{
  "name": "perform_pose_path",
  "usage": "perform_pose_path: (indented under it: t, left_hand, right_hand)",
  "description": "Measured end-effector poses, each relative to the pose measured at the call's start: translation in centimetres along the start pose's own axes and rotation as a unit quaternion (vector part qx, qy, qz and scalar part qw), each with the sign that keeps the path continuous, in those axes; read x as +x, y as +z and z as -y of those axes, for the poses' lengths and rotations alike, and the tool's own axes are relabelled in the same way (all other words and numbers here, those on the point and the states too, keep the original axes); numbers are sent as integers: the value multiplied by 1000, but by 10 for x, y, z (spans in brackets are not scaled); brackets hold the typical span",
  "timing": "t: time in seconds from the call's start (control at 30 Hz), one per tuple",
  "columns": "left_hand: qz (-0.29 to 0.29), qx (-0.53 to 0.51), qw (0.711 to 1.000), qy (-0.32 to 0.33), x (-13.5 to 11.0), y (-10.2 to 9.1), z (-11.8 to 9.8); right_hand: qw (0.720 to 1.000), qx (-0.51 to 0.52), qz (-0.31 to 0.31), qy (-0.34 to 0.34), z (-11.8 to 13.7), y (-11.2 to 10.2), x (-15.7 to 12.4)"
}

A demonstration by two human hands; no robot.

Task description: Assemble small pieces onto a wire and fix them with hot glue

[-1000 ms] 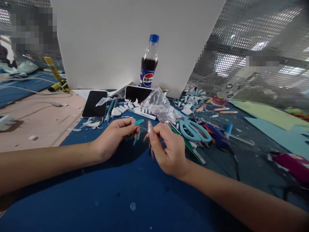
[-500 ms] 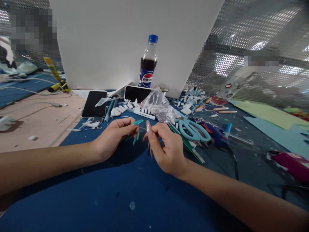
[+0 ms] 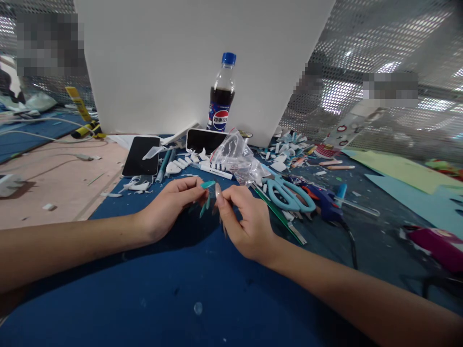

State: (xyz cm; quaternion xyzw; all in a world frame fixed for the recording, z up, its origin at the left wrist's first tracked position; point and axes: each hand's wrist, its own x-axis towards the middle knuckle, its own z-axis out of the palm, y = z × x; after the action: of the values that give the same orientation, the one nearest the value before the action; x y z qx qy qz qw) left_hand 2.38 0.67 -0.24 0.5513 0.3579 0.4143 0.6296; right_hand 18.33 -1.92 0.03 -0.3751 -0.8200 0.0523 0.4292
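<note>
reference point: cola bottle [image 3: 221,94], upright against the white board [image 3: 173,62] at the far edge of the work surface.

left hand [image 3: 170,205]: directly in front of the bottle, towards the viewer, resting on the blue mat [image 3: 181,289]. fingers curled in, thumb and forefinger pinched narrow. long teal nails [image 3: 208,184] point towards the other hand.

right hand [image 3: 246,219]: in front of the bottle and slightly to its right, also low over the mat. thumb and forefinger pinched narrow, thumb nail upright. the fingertips of both hands meet or nearly meet. whether anything is gripped between them cannot be told; it would be too small to see.

clear plastic bag [image 3: 237,156]: crumpled, lying between the bottle and the right hand, just beyond the knuckles and not touched.

other items noted:
- dark phone [image 3: 204,140] at the foot of the bottle; a second phone [image 3: 141,155] to the bottle's left, face up.
- white scraps [image 3: 181,164] and a white marker [image 3: 213,169] in front of the bottle, behind the hands.
- teal scissors [image 3: 289,193] to the bottle's front right, just beside the right hand; a blue glue gun [image 3: 327,202] further right.
</note>
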Motion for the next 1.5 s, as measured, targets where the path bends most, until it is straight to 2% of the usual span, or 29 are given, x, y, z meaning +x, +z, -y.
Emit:
perform_pose_path:
  t: [0.23,0.33,0.4,0.47,0.53,0.63,0.77,0.83,1.0,1.07,1.17,1.27,1.4,1.5]
  left_hand:
    - [18,7,1000,11,-1,-1,0]
    - [31,63,995,65,-1,-2,0]
    - [24,148,981,120,-1,-5,-2]
    - [1,270,944,191,-2,-10,-3]
    - [-15,380,882,277,-3,-15,-4]
    - [-33,457,803,380,-3,-21,-2]
    - [-89,480,759,430,-1,-25,1]
    - [-112,482,753,435,2,-26,2]
    - [-153,455,760,438,7,-28,3]
    - [-136,447,766,442,7,-28,3]
    - [-73,449,764,458,6,-26,2]
    - [-20,449,751,484,5,-25,2]
    - [-23,452,743,493,3,-24,4]
    - [-45,462,744,480,2,-23,4]
  right_hand:
    - [1000,0,11,3,-3,1,-2]
    - [1000,4,19,14,-3,1,-1]
    - [999,8,28,20,-3,1,0]
    - [999,12,40,26,-3,1,1]
    - [998,14,52,32,-4,1,2]
    - [996,9,73,43,-4,1,2]
    - [994,-5,91,53,-4,2,1]
    - [994,-2,88,57,-4,2,1]
    - [992,32,84,89,-2,2,1]
    - [993,38,65,88,-1,1,1]
    - [997,34,33,55,0,-1,1]
    - [998,31,56,3,0,-2,1]
    - [993,24,115,-16,-1,0,0]
    - [993,23,119,-14,0,-1,0]
